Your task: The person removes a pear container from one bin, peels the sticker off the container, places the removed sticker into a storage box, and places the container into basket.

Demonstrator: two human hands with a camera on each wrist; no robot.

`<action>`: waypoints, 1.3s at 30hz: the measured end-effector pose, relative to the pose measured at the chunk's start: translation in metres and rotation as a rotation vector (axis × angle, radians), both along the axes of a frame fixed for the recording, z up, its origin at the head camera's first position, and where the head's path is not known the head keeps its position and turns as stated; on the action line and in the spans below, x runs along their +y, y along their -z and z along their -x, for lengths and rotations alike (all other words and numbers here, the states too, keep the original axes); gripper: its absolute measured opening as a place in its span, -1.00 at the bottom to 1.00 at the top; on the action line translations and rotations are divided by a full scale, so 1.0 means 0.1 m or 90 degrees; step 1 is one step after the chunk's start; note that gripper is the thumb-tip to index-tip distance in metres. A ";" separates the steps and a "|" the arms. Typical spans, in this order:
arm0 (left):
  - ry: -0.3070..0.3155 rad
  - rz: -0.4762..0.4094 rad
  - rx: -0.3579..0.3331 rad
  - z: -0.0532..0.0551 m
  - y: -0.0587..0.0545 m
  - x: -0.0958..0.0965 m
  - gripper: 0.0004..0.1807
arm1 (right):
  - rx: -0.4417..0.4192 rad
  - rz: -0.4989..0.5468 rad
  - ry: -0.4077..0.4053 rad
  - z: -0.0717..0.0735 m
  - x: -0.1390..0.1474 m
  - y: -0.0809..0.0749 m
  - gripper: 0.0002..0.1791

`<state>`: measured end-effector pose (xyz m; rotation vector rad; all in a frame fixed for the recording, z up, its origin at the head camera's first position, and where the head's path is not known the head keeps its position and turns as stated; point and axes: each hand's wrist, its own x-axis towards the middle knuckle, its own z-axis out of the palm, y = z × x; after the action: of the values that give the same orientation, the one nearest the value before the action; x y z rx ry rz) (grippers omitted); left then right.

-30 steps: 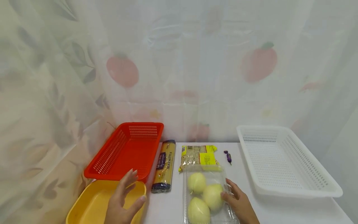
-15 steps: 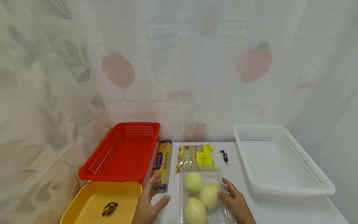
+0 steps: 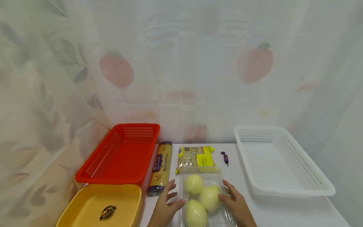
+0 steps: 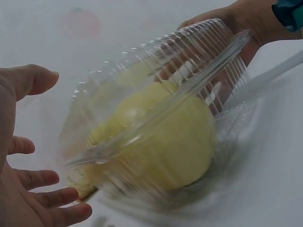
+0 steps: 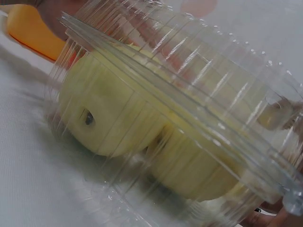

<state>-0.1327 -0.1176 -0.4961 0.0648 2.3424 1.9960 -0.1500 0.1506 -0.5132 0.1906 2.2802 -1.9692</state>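
A clear plastic clamshell box point(image 3: 216, 219) with three pale yellow pears point(image 3: 210, 198) lies lidded at the near middle of the table. My right hand point(image 3: 238, 206) grips its right side, thumb over the lid edge and fingers along the wall. Beside the left wall is my left hand point(image 3: 165, 206), fingers spread, thumb tip right at the box edge. In the left wrist view that hand point(image 4: 28, 175) shows a gap to the ribbed plastic, with the right hand point(image 4: 236, 28) across the box. Through the box in the right wrist view, two pears point(image 5: 109, 104) show.
To the left stand a red basket point(image 3: 124, 157) and, nearer, a yellow basin point(image 3: 113, 201). A spaghetti pack point(image 3: 161, 167) lies beside them. Behind the box are a yellow-and-clear food packet point(image 3: 195, 156) and a purple-wrapped candy point(image 3: 225, 158). A white basket point(image 3: 272, 160) stands right.
My left hand has moved right, from over the yellow basin, past the spaghetti pack to the box's left side. The right hand keeps its hold. The head view has shifted slightly.
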 end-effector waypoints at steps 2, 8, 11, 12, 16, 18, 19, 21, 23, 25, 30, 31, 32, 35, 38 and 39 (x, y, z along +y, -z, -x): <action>0.014 0.003 -0.019 0.02 0.03 0.02 -0.08 | -0.003 0.009 0.002 0.00 -0.01 0.00 -0.17; 0.055 -0.004 -0.059 0.05 0.11 0.06 -0.05 | 0.003 0.024 -0.002 0.00 -0.04 0.02 -0.18; 0.067 -0.012 -0.060 0.04 0.13 0.08 -0.05 | 0.004 0.022 -0.003 0.00 -0.04 0.04 -0.18; 0.068 -0.017 -0.063 0.04 0.13 0.09 -0.05 | 0.003 0.019 -0.003 0.00 -0.04 0.04 -0.18; 0.069 -0.018 -0.062 0.04 0.13 0.11 -0.04 | -0.003 0.008 -0.004 0.00 -0.04 0.05 -0.17; 0.066 -0.014 -0.066 0.04 0.13 0.12 -0.04 | -0.004 0.004 -0.004 0.00 -0.04 0.04 -0.17; 0.065 -0.010 -0.066 0.05 0.12 0.12 -0.04 | -0.004 0.003 -0.004 0.00 -0.04 0.04 -0.17; 0.062 -0.004 -0.069 0.06 0.12 0.13 -0.04 | -0.004 0.004 -0.002 0.00 -0.04 0.03 -0.18; 0.061 -0.005 -0.078 0.07 0.12 0.13 -0.04 | -0.005 -0.002 0.002 -0.01 -0.04 0.02 -0.18; 0.060 -0.001 -0.084 0.08 0.11 0.14 -0.06 | -0.008 -0.015 0.008 -0.01 -0.04 0.01 -0.18; 0.055 0.036 -0.088 0.08 0.07 0.16 -0.07 | -0.005 -0.060 0.022 -0.02 -0.03 -0.01 -0.18; 0.053 0.046 -0.089 0.09 0.06 0.16 -0.07 | -0.002 -0.071 0.024 -0.02 -0.02 -0.01 -0.19; 0.052 0.056 -0.090 0.09 0.05 0.16 -0.07 | 0.000 -0.080 0.027 -0.02 -0.02 -0.02 -0.19; 0.050 0.076 -0.103 0.12 0.02 0.17 -0.07 | 0.008 -0.115 0.032 -0.02 -0.01 -0.05 -0.20; 0.053 0.092 -0.109 0.15 -0.01 0.17 -0.07 | 0.006 -0.134 0.038 -0.02 -0.01 -0.08 -0.21; 0.055 0.096 -0.108 0.15 -0.01 0.17 -0.07 | 0.005 -0.137 0.041 -0.02 -0.01 -0.09 -0.21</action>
<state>-0.1481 -0.1005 -0.4947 -0.0113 2.3305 1.7093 -0.1482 0.1492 -0.5039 0.2795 2.5192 -1.7508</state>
